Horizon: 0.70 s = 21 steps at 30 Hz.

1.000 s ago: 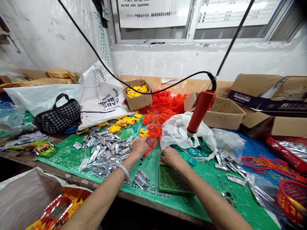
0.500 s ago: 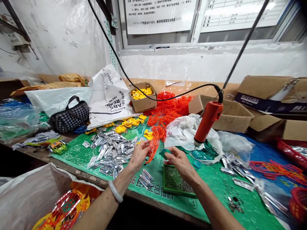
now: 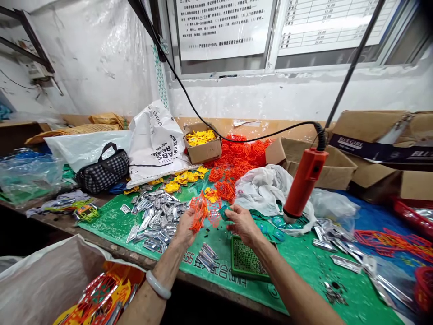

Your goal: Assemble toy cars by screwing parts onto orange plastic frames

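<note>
My left hand [image 3: 185, 228] pinches an orange, open-framed plastic piece [image 3: 200, 213] above the green mat. Between the fingertips of my right hand [image 3: 244, 223] is a small teal plastic piece [image 3: 223, 212], close to the orange one. Under my right wrist stands a green mesh basket [image 3: 241, 257] with small metal bits in it. A little stack of silver strips [image 3: 207, 256] lies in front of my hands. An orange-red electric screwdriver [image 3: 306, 180] hangs by its cord to the right of my right hand.
Silver strips [image 3: 157, 216] are heaped at left, with yellow parts [image 3: 182, 177] behind. An orange tangle of plastic frames [image 3: 243, 151] lies at the back. More teal parts [image 3: 278, 221] rest by a white bag [image 3: 260, 180]. Screws [image 3: 334, 293] are scattered at right.
My left hand has drawn the orange piece away from the strand of orange frames, toward me and left. The screwdriver has swung right. My right hand still grips the teal piece.
</note>
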### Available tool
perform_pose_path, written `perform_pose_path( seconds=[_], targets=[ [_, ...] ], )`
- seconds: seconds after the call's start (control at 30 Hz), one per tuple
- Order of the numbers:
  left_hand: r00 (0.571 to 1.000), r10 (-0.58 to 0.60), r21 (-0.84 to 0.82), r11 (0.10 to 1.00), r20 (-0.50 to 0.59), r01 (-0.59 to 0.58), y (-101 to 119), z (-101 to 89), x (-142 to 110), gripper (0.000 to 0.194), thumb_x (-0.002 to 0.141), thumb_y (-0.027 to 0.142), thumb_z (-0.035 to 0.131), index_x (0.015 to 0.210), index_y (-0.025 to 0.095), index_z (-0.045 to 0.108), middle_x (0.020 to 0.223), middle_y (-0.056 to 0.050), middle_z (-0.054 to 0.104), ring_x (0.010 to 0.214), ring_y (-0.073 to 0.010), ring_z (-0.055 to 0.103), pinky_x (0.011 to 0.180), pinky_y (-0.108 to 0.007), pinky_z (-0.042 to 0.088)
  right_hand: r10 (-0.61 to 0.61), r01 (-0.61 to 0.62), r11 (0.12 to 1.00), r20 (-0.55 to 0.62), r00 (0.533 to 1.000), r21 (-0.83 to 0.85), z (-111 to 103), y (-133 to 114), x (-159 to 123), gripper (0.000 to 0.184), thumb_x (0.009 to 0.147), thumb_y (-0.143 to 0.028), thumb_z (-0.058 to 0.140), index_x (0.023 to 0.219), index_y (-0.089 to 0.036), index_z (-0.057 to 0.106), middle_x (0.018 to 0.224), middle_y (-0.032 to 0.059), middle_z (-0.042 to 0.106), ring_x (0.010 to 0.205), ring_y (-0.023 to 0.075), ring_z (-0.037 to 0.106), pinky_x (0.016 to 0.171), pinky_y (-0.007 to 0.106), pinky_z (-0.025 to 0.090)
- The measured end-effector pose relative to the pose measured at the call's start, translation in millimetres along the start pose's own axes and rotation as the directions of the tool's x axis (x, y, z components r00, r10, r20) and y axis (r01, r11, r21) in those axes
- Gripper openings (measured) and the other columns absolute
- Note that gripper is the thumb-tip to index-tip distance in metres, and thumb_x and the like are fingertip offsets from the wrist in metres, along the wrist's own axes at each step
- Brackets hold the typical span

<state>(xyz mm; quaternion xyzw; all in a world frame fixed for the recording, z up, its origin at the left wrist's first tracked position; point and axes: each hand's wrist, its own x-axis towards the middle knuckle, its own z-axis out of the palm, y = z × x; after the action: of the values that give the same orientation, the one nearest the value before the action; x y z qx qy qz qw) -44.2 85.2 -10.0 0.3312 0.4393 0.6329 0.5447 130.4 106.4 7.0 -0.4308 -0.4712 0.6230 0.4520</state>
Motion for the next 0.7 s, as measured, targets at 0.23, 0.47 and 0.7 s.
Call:
perform_pose_path(
  seconds=[0.23,0.47,0.7],
  targets=[
    [0.997,-0.077,0.008,0.997,0.02,0.077,0,-15.2,2,0.033,0.054,0.022,0.088,0.083,0.011,0.075,0.076,-0.006,0.075,0.046,-0.0081,0.055,0.041,-0.019,0.042,-0.211,0.198,0.967,-0.071,0.975,-0.16,-1,5,-4,0.022,0.065,-0.035,0.069,0.065,-0.021,0.051,0.065,-0.005,0.048,0.065,0.0133,0.046,0.059,0.026,0.039],
    [0.988,-0.085,0.011,0.996,0.126,0.085,7,-2.9,-15,0.033,0.053,0.023,0.09,0.08,0.01,0.077,0.078,-0.008,0.074,0.054,-0.0113,0.059,0.043,-0.02,0.041,-0.193,0.193,0.981,0.05,0.98,-0.006,8,5,-25,0.039,0.066,-0.041,0.074,0.097,-0.021,0.06,0.07,-0.0043,0.06,0.056,0.0127,0.054,0.055,0.028,0.044],
    [0.983,-0.028,-0.079,0.996,0.181,0.043,-6,5.9,-60,0.033,0.074,0.045,0.074,0.093,0.019,0.076,0.093,-0.008,0.076,0.088,-0.0254,0.069,0.082,-0.039,0.055,-0.079,0.054,0.989,0.179,0.981,0.141,6,-3,-38,0.038,0.066,-0.037,0.079,0.099,-0.02,0.068,0.073,-0.0015,0.064,0.054,0.0115,0.059,0.045,0.023,0.045]
  ],
)
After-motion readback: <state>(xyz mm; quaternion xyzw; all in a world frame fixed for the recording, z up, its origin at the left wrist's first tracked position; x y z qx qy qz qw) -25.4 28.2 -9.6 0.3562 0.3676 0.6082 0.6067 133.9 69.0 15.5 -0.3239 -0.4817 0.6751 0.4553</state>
